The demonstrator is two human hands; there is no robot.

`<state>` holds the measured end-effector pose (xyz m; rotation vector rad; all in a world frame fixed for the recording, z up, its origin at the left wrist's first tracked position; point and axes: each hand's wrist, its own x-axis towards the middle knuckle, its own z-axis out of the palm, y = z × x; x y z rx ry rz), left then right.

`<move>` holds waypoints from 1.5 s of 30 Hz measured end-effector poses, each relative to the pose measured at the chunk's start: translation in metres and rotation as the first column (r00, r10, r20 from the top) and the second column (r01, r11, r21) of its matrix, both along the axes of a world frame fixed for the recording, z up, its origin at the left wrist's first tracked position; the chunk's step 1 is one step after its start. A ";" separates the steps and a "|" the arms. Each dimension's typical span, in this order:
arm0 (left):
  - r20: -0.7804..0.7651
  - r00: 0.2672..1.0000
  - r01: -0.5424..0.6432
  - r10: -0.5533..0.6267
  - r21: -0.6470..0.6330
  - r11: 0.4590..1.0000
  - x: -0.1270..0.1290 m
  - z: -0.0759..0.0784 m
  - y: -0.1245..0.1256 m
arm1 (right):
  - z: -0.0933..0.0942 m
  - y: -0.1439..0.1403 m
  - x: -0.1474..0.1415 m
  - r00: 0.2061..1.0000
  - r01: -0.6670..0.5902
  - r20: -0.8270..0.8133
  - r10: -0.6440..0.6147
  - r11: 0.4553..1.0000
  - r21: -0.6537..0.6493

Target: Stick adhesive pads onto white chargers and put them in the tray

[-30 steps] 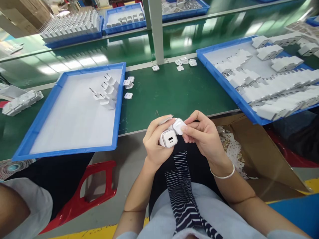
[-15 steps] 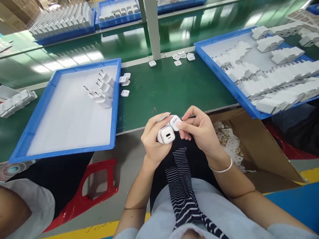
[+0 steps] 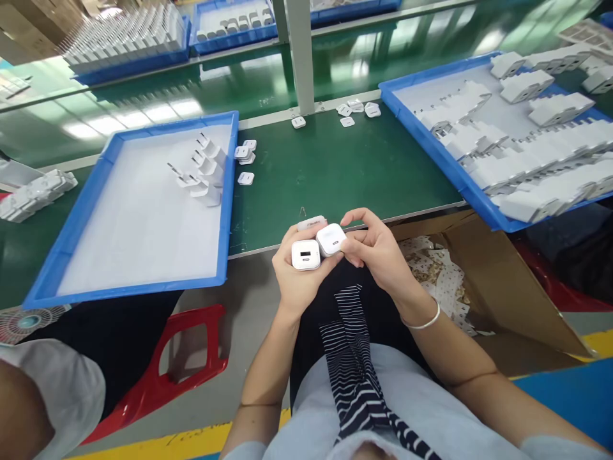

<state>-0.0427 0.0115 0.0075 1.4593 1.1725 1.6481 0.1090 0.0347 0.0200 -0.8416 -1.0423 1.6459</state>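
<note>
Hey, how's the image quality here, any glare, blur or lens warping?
Head view: bright ceiling-light glare on the green bench; straight tray edges bow toward the corners; the chargers between the left hand and right hand look sharp, without motion blur.

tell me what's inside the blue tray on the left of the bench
The left blue tray has a white liner and a small cluster of white chargers near its far right corner, prongs up. The rest of the liner shows bare. What lies under the liner is hidden.

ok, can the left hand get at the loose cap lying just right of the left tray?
Probably yes: the green table between the left hand and the cap is bare, but that hand already grips a white charger.
</note>
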 end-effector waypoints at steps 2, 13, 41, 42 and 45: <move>0.061 0.994 0.090 -0.087 -0.052 0.995 -0.004 -0.001 -0.002 | 0.000 0.005 0.003 0.998 0.004 -0.055 -0.001 0.999 0.053; -0.120 0.960 0.233 -0.254 -0.165 0.958 -0.004 0.016 -0.014 | -0.005 0.028 0.006 0.979 -0.028 0.205 -0.003 0.989 0.146; -0.103 0.972 0.203 -0.212 -0.094 0.975 0.009 0.002 -0.001 | -0.009 0.004 0.017 0.811 0.140 0.428 -0.399 0.842 0.520; -0.069 0.967 0.237 -0.245 -0.111 0.965 0.007 0.003 0.000 | -0.008 0.006 0.019 0.830 0.127 0.418 -0.370 0.854 0.505; 0.043 0.939 0.344 -0.341 -0.156 0.926 -0.001 0.003 0.002 | -0.004 0.011 0.024 0.909 0.133 0.320 -0.268 0.912 0.387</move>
